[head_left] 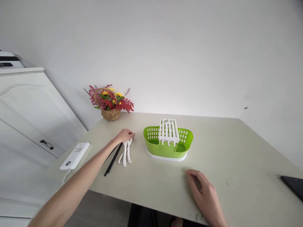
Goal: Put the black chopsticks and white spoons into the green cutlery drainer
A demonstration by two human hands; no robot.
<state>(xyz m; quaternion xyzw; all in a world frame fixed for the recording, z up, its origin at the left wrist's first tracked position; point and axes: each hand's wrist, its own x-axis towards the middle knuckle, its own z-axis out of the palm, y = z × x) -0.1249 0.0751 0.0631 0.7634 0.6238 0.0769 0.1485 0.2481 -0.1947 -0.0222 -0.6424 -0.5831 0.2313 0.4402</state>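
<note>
My left hand reaches over the far ends of several white spoons, its fingers curled closed around them. The spoons' handles fan out toward me on the table, and their other ends are covered by the hand. Beside them, partly under my wrist, lie black chopsticks. My right hand rests on the table near the front, thumb and forefinger tips together, with nothing in it. Between and beyond the hands stands a green basket on a white base tray. A white slotted rack with small hooks sits across its middle.
A wicker basket of artificial flowers stands at the back left against the wall. A white power bank with a cable lies at the left edge. At the far right is a dark flat object. A white cabinet adjoins the table's left.
</note>
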